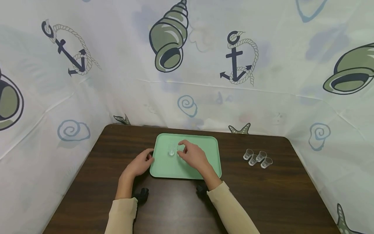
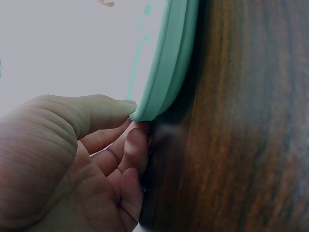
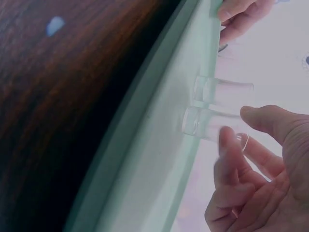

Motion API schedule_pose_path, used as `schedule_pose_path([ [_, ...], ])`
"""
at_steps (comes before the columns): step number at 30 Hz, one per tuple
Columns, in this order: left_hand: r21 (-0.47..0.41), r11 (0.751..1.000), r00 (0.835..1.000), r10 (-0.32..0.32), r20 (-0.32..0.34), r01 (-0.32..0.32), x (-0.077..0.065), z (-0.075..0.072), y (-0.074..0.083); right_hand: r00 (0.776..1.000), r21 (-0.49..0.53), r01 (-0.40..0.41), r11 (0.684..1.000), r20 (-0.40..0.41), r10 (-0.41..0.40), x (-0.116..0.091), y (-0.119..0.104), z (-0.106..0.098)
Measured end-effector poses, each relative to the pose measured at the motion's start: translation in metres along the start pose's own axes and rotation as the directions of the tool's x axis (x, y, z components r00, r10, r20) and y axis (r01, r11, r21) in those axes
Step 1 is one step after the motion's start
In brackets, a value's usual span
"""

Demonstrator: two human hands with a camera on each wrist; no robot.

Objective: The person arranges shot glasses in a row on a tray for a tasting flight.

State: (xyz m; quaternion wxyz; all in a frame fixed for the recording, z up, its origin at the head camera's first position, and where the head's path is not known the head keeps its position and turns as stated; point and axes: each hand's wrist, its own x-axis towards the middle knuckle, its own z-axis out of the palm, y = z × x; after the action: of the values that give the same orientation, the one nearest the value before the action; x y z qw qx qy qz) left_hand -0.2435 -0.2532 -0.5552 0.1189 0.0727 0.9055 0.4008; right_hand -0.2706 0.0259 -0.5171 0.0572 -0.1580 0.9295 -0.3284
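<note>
A pale green tray (image 1: 166,170) lies on the brown table. My left hand (image 1: 139,164) holds its left rim, the thumb on top and the fingers curled below the edge in the left wrist view. Two small clear shot glasses stand upright, side by side, on the tray. My right hand (image 1: 192,156) reaches over the tray, with thumb and fingers around the rim of the nearer shot glass (image 3: 207,124). Its base is at the tray surface in the right wrist view. The other shot glass (image 1: 171,151) is just left of those fingertips.
To the right of the tray, several more clear shot glasses (image 1: 253,160) stand in a cluster on the table (image 1: 233,201). A white curtain (image 1: 210,107) printed with shells and anchors hangs behind the table and along both sides.
</note>
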Motion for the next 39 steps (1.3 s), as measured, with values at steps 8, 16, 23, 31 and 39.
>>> schedule_pose_path([
  [8,-0.002,1.0,1.0,-0.012,0.001,0.012,0.001,0.0,0.0,1.0,0.003,-0.009,1.0,0.01,0.009,0.001,-0.001,0.0],
  [16,0.02,0.999,1.0,-0.027,-0.015,0.027,0.006,-0.001,0.003,1.0,0.011,-0.01,1.0,0.009,0.01,0.0,0.005,-0.012],
  [23,0.029,0.998,0.999,-0.05,-0.02,0.05,0.004,0.004,0.0,0.998,-0.126,-0.033,0.992,-0.051,0.027,-0.009,0.018,-0.036],
  [31,0.014,0.998,0.998,-0.054,-0.028,0.054,0.003,0.005,-0.001,0.989,-0.265,-0.13,0.956,-0.109,0.104,-0.029,0.026,-0.067],
  [39,0.006,0.998,0.997,-0.065,-0.034,0.065,0.002,0.005,0.001,0.981,-0.266,-0.166,0.949,-0.139,0.133,-0.042,0.038,-0.081],
])
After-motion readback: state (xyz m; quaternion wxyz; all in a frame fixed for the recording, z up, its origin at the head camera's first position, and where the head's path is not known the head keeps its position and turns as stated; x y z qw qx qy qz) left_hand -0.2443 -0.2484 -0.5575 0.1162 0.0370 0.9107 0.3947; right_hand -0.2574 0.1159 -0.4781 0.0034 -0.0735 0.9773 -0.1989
